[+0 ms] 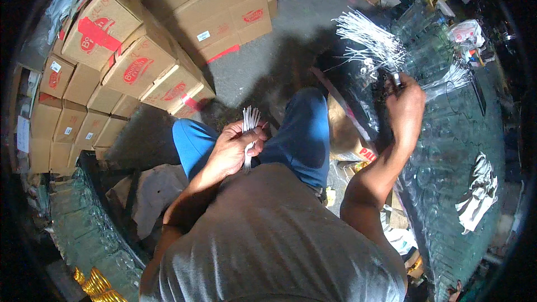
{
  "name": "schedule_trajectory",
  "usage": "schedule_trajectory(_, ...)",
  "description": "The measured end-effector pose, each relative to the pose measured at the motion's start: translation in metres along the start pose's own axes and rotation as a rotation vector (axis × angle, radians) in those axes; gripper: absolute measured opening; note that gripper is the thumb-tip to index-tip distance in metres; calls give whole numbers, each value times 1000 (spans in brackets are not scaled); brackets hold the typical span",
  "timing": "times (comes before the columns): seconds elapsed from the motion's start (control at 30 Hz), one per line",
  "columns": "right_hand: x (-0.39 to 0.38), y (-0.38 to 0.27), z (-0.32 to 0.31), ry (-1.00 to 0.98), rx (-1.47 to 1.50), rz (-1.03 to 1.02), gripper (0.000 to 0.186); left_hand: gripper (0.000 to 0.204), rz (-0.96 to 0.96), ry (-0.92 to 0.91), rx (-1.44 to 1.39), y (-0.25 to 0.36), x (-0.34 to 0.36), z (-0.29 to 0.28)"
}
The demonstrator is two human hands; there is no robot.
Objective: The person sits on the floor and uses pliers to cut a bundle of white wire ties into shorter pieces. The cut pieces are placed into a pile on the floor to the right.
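In front of my lap, my left hand (230, 148) grips a small bundle of thin white strands (250, 120), held upright between thumb and fingers. The strands stick out above and below the grip. My right hand (406, 100) reaches out over the dark work surface to the right. Its fingers are closed at the near end of a larger bunch of white strands (372, 42), which fans out away from me. What exactly lies under those fingertips is partly hidden. Beside the right wrist lies another, smaller bunch of white strands (454, 78).
Stacked cardboard boxes (224, 22) stand at the far left. The right-hand surface (447, 140) carries a clear, greenish ribbed layer and a crumpled white cloth (479, 193). A similar greenish surface (92, 226) is at lower left, near shiny gold pieces (98, 285).
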State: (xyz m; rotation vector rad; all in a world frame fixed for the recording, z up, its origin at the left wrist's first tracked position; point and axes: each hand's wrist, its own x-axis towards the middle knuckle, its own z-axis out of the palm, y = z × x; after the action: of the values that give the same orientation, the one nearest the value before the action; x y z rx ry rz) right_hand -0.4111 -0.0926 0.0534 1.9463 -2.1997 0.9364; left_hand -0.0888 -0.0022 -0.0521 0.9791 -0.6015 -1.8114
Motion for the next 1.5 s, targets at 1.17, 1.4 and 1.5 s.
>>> schedule_trajectory(1.17,-63,-138,76,-648,1422,6,12,8,359,24,24,61,-23,24)
schedule_trajectory(1.4,-62,-155,80,-738,1351,-178,14,14,409,39,121,66,-28,24)
schedule_trajectory(1.5,-63,-156,82,-751,1390,-189,14,15,398,44,117,68,-28,26)
